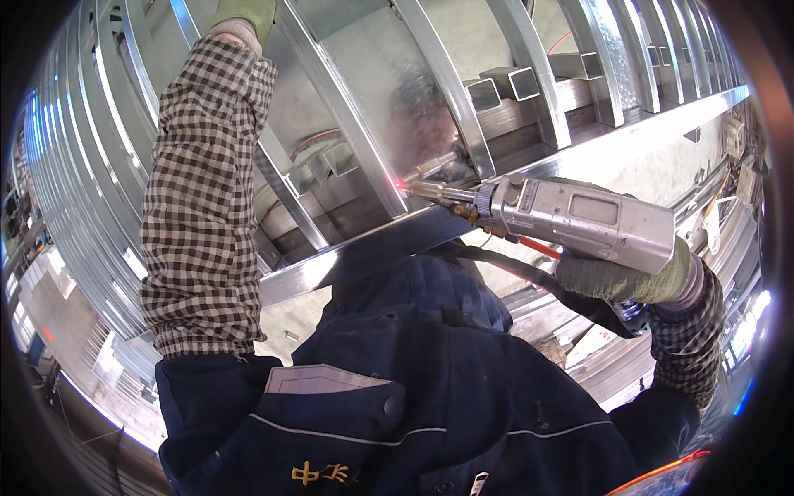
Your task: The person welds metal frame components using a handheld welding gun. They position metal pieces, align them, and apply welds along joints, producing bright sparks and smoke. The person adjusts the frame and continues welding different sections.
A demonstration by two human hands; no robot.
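Observation:
My right hand (624,285), in a pale green glove, is closed around the grip of a silver handheld welding gun (587,219). The gun's nozzle (426,189) points left, its tip at a metal bar (351,116) close to where that bar meets the long front rail (364,248). A small red glow shows at the tip. At the upper edge my left hand (248,11), gloved in green too, reaches far forward beside the bars. Its fingers are cut off by the picture's edge, so their hold is hidden.
Many parallel shiny bars (447,66) form a frame across the rail. Beneath them lie open-ended square tubes (523,83) on a dark beam. A black hose (538,277) and an orange-red line run from the gun. More metal lengths (74,207) fill the left side.

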